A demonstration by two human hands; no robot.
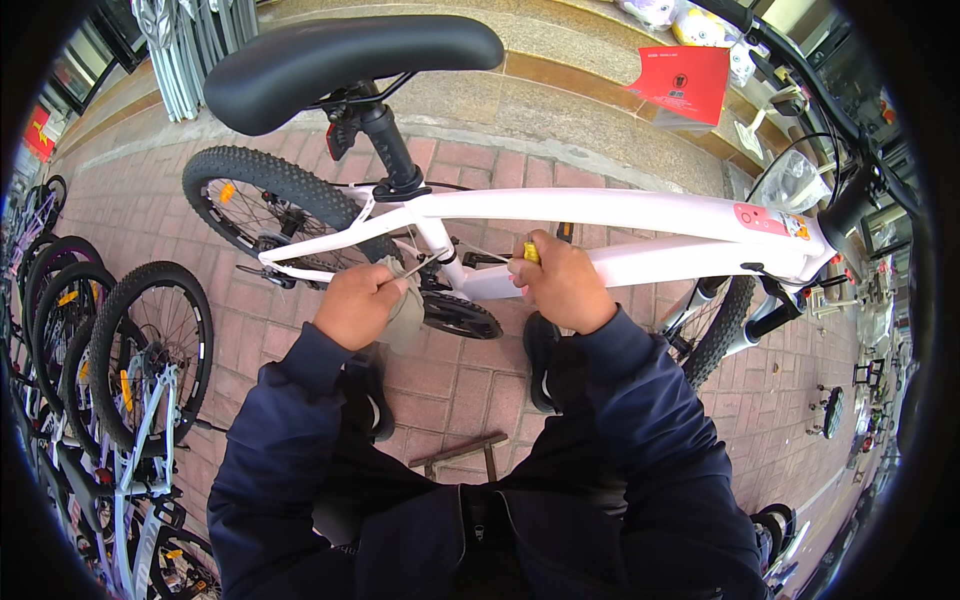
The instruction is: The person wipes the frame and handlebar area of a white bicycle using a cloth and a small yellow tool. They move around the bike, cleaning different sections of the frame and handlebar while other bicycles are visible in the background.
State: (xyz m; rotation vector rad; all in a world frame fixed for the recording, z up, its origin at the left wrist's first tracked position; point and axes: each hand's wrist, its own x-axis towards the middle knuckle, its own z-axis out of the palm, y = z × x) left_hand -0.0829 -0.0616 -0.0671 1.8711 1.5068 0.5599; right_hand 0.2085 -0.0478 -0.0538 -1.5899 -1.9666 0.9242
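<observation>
A white bicycle frame (pixel 590 204) with a black saddle (pixel 350 62) stands across in front of me. My left hand (pixel 358 303) is closed on a grey-beige cloth (pixel 402 318) that hangs below the fingers, left of the seat tube (pixel 436 240). My right hand (pixel 563 281) grips a small yellow thing (pixel 531 252), perhaps a tool handle, just in front of the lower frame tube (pixel 655 262). Thin pale strands run from both hands toward the seat tube. Where they meet it is too small to make out. The black chainring (pixel 462 315) shows below.
Several parked bicycles (pixel 150 350) crowd the left side. Stone steps (pixel 570 95) rise beyond the bike, with a red card (pixel 682 84) near the handlebar (pixel 840 110). A small brown stool (pixel 460 453) stands between my legs on the brick paving (pixel 470 385).
</observation>
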